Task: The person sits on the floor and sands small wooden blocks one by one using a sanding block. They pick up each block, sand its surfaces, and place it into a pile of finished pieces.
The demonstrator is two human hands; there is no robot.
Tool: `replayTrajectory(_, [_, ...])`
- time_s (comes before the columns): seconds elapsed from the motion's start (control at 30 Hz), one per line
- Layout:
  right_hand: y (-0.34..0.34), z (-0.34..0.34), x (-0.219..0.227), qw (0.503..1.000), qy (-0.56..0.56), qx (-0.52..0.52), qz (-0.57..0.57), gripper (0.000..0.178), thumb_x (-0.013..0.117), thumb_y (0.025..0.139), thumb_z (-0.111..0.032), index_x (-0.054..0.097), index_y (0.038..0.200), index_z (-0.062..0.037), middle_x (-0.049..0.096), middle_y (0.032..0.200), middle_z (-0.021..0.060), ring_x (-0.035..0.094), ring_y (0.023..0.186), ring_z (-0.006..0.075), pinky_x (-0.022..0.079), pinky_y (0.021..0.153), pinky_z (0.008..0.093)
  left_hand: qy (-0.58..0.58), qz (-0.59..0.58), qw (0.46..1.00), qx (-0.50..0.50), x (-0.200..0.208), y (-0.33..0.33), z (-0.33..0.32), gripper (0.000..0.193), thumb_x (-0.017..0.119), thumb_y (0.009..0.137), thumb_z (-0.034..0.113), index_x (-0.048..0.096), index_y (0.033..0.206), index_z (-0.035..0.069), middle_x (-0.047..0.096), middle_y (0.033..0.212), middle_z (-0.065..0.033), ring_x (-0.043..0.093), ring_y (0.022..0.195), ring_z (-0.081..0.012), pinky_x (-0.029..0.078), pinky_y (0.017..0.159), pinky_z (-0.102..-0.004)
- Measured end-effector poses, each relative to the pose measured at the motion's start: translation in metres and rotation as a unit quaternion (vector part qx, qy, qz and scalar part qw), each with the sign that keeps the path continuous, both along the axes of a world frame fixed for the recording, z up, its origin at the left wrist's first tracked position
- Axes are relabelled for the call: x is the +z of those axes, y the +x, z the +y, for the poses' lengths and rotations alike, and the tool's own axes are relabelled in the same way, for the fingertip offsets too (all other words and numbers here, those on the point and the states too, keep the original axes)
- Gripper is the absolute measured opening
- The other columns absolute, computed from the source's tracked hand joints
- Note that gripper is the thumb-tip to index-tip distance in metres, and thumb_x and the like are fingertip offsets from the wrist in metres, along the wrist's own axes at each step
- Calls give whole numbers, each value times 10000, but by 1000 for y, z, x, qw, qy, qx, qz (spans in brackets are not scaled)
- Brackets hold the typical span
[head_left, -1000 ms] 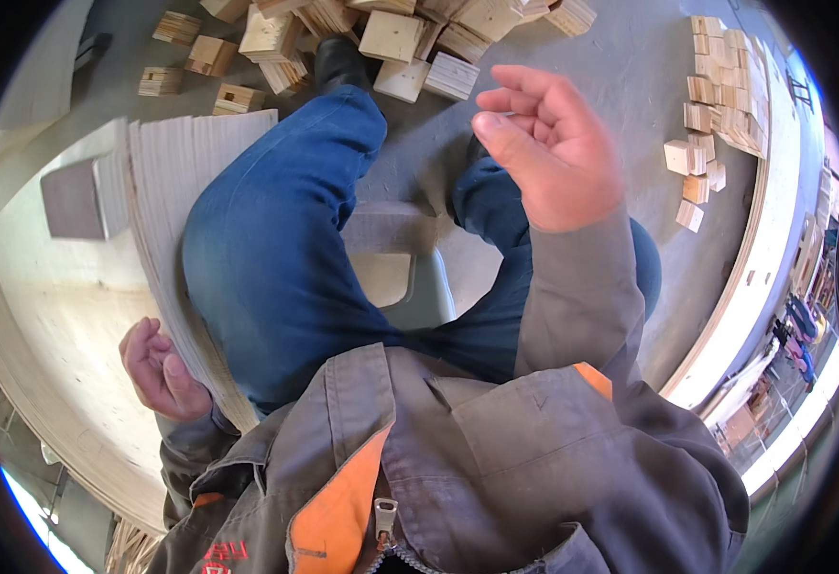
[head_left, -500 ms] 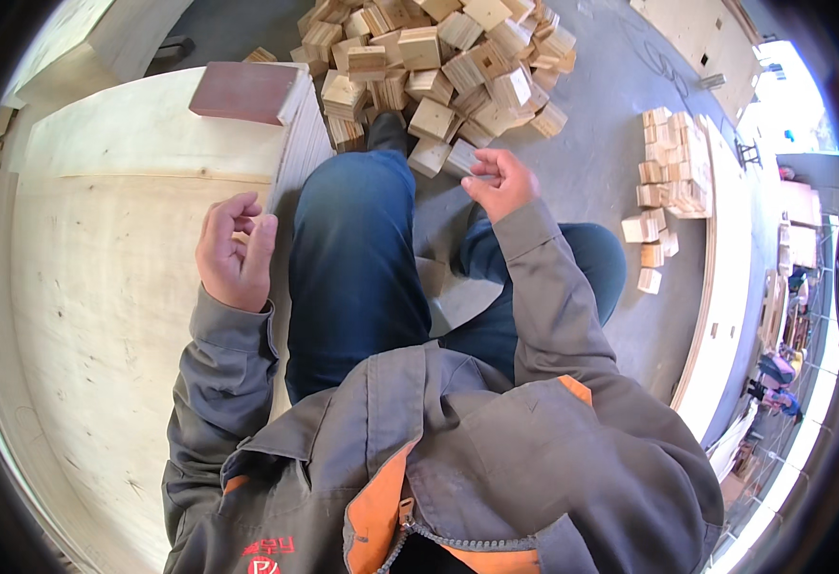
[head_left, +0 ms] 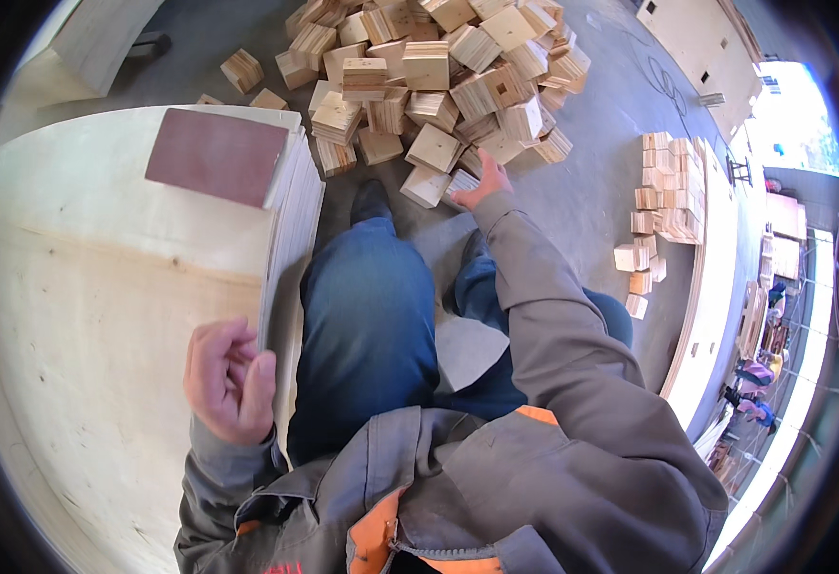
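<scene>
Pale plywood sheets, stacked flat, fill the left of the frame. Near their edge at lower left, the left hand is loosely curled, its thumb apart from the bent fingers. At upper centre, the right hand reaches forward on an extended arm, thumb and fingers spread beside a pale, square layered-wood block; whether they touch, I cannot tell. Beyond, similar blocks lie in a jumbled heap on grey floor.

There are one bare left hand, one bare right hand, one maroon-topped rectangular block at left, over thirty pale plywood blocks far off, and one light wooden stack at right.
</scene>
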State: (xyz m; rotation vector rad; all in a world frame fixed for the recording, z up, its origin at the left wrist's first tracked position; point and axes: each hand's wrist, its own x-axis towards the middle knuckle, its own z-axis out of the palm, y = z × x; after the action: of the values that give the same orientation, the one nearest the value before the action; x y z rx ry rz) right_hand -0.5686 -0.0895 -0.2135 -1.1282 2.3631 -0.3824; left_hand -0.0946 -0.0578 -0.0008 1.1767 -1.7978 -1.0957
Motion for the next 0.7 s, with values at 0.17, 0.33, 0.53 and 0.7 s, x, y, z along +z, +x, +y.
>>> replayTrajectory(0.17, [-10,-44,-50,993,67,45,85,1201,1007,681,-291,364,1688,-170,378,1736,145,386,1591,360,374,1298,460,-3,-29,1000,-9,0,6,-1,388,704,1033,198,611,1305,-63,632,1092,-144,559,789,-125,432,631,-227])
replayTrajectory(0.33, [-6,-68,-82,982,115,69,133,1187,993,710,-276,345,1700,-186,380,1736,138,396,1577,379,345,1296,517,5,-55,998,-4,2,13,2,453,792,1002,301,616,1257,-29,678,1020,-163,565,715,-130,448,575,-247])
replayTrajectory(0.53, [-5,-64,-95,976,102,76,177,1039,953,733,-282,423,1618,-155,481,1601,143,474,1491,371,390,1239,532,-2,-51,999,-15,7,11,-1,416,792,973,208,619,1266,-31,677,1025,-163,565,694,-122,448,574,-245])
replayTrajectory(0.7, [-12,-54,-84,990,90,41,100,880,946,662,-326,603,1422,-46,556,1441,214,547,1384,380,495,1144,487,11,-57,998,-18,9,8,-4,358,741,1003,172,621,1267,-38,648,1068,-162,576,750,-107,445,604,-227])
